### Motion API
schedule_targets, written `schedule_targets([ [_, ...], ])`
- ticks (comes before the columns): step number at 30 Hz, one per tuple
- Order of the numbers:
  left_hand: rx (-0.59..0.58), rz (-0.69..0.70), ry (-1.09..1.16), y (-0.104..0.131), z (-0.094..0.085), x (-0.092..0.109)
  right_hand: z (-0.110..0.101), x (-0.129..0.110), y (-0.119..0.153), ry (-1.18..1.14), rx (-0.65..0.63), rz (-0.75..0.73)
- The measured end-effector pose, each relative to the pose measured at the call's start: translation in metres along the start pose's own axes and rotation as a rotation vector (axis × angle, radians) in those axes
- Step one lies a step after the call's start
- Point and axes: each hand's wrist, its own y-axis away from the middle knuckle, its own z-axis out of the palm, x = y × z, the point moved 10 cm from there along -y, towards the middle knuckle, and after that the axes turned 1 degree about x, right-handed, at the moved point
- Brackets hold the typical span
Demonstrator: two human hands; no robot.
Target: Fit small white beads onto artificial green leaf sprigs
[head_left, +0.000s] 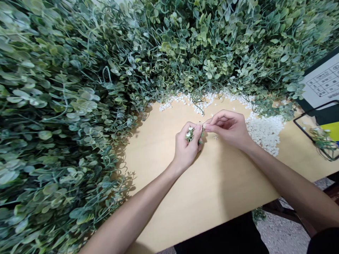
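Observation:
My left hand (188, 143) is closed around a small green sprig (189, 134) with white tips, above the middle of the table. My right hand (230, 127) meets it at the fingertips, with thumb and forefinger pinched together at a stem end; what they pinch is too small to make out. A tiny white star-shaped piece (215, 137) lies just below my right fingers. Beside my right wrist spreads a pile of small white pieces (266, 133). More white pieces (182, 99) are scattered behind both hands.
Dense heaps of green artificial foliage (169, 49) line the left and back of the wooden table (159, 151). At the right are a printed sheet (323, 84), a black wire frame (304, 131), a yellow item (332, 129) and some sprigs (324, 139).

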Motion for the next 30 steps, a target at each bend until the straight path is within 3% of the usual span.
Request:
schedule_targets([
  [6, -0.003, -0.013, 0.003, 0.000, -0.001, -0.002, 0.000, 0.002, 0.004, 0.026, 0.056, -0.001],
  [30, -0.038, -0.056, 0.098, -0.003, 0.003, -0.006, 0.001, -0.015, 0.005, 0.092, 0.030, -0.093],
])
